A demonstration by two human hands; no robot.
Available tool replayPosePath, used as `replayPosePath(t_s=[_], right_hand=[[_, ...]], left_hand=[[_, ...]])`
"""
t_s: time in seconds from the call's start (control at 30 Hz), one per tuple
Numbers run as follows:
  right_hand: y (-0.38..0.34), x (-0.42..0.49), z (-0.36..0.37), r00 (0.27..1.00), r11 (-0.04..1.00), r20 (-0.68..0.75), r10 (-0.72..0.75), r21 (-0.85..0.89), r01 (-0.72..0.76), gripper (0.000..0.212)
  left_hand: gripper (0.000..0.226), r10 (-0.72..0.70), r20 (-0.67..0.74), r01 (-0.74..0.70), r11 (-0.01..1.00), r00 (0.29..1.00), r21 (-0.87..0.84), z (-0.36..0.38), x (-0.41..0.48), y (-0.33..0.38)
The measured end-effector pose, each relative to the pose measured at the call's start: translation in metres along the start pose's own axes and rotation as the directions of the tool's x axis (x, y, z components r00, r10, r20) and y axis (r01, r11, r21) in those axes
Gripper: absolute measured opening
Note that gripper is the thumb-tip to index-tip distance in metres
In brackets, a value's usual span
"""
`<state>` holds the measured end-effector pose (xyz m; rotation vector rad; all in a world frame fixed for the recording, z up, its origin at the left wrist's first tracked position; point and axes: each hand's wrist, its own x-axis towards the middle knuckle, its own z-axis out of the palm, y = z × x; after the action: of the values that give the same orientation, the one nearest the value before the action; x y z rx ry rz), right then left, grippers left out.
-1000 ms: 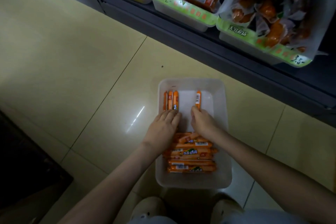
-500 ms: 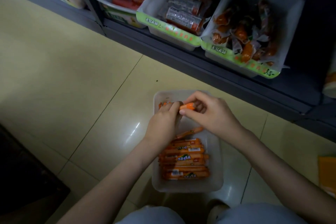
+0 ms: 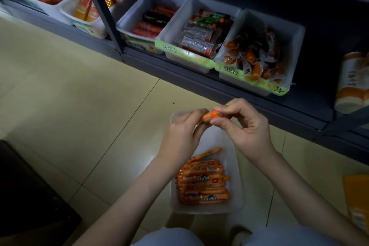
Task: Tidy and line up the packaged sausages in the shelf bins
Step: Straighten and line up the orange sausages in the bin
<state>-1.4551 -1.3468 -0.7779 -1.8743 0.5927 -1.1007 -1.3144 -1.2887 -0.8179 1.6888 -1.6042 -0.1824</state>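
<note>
Between the two hands, an orange sausage is held at both ends; whether it is one stick or several cannot be told. The left hand has its fingers curled round one end. The right hand pinches the other end between thumb and bent forefinger, its other fingers loosely curled. Both hands are raised over the far end of a white bin that sits on the floor tiles. Under the wrists, nearer the person, a stack of packaged sausages lies crosswise in that bin, with one stick tilted at its far edge. Beyond the hands, shelf bins hold other wrapped sausages.
</note>
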Motion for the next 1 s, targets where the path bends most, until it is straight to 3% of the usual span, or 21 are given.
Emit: replayPosePath(t_s=[0.23, 0.37, 0.4, 0.47, 0.5, 0.57, 0.7, 0.77, 0.87, 1.0], right_hand=[[-0.007, 0.006, -0.005, 0.998, 1.000, 0.062, 0.012, -0.021, -0.011, 0.022], [-0.004, 0.007, -0.007, 0.992, 0.996, 0.087, 0.087, -0.040, -0.084, 0.020], [-0.003, 0.007, -0.007, 0.988, 0.992, 0.094, 0.123, -0.052, -0.119, 0.025], [0.000, 0.007, -0.006, 0.977, 0.980, 0.119, 0.179, -0.109, -0.166, 0.028], [0.001, 0.006, -0.006, 0.973, 0.973, 0.131, 0.189, -0.157, -0.168, 0.028], [0.002, 0.005, -0.007, 0.965, 0.958, 0.151, 0.216, -0.224, -0.179, 0.030], [0.004, 0.004, -0.014, 0.923, 0.926, 0.114, 0.369, -0.133, -0.353, 0.020], [0.004, 0.005, -0.015, 0.898, 0.908, 0.134, 0.419, -0.044, -0.417, 0.008], [0.004, 0.006, -0.011, 0.881, 0.868, 0.134, 0.454, 0.158, -0.472, 0.011], [0.006, 0.008, -0.012, 0.876, 0.844, 0.052, 0.479, 0.247, -0.476, 0.018]], left_hand=[[0.028, 0.037, 0.099, -0.022, 0.989, 0.994, -0.146, -0.015, 0.002, 0.010], [0.006, -0.038, 0.324, 0.152, 0.930, 0.945, -0.335, -0.022, 0.006, 0.017], [0.007, -0.090, 0.392, 0.272, 0.855, 0.915, -0.440, -0.024, 0.007, 0.022], [0.016, -0.186, 0.506, 0.509, 0.583, 0.842, -0.633, -0.030, 0.011, 0.033], [0.019, -0.209, 0.524, 0.556, 0.459, 0.826, -0.693, -0.031, 0.013, 0.037], [0.021, -0.252, 0.496, 0.553, 0.271, 0.831, -0.788, -0.032, 0.017, 0.038], [0.026, -0.432, 0.442, 0.458, -0.073, 0.786, -0.886, -0.035, 0.023, 0.033], [0.026, -0.469, 0.445, 0.430, -0.147, 0.763, -0.891, -0.035, 0.024, 0.034], [0.021, -0.492, 0.443, 0.405, -0.188, 0.749, -0.895, -0.033, 0.026, 0.037], [0.023, -0.503, 0.455, 0.455, -0.131, 0.735, -0.881, -0.032, 0.027, 0.032]])
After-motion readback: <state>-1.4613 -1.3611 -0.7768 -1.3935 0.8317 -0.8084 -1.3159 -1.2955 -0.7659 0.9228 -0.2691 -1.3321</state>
